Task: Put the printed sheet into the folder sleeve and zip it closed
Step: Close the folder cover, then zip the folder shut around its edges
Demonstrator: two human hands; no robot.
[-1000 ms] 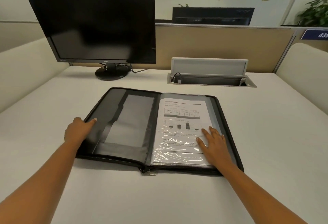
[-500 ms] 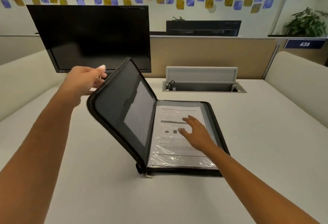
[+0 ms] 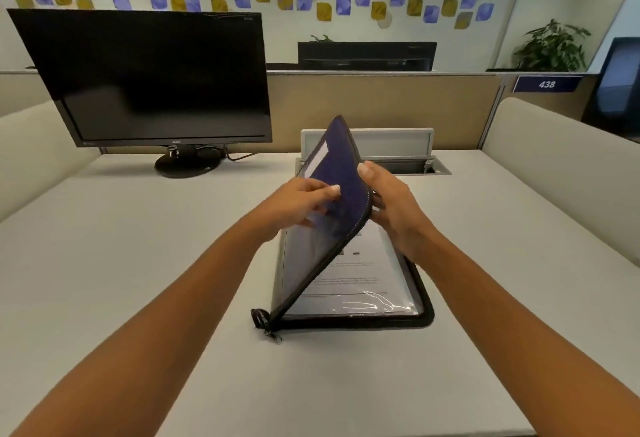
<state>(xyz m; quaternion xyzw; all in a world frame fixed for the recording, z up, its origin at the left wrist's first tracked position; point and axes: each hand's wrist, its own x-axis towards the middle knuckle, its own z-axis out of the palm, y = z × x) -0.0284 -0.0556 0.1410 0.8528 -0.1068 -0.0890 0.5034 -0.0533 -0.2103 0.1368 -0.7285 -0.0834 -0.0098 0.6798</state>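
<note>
2 hands: both on the raised cover (image 3: 343, 166). The left hand (image 3: 298, 204) presses its outer face with flat fingers, and the right hand (image 3: 394, 208) pinches its free edge.
Sheet: the printed sheet (image 3: 360, 277) is in the sleeve on the folder base (image 3: 426, 312), below the grip.
Hinge: the spine is on the left and runs away from the person, so the cover should fall rightward.
Zip: the zipper pull (image 3: 273, 334) is at the near-left corner, nearer the left hand.
Room: the monitor (image 3: 149, 76) is well apart.
</note>
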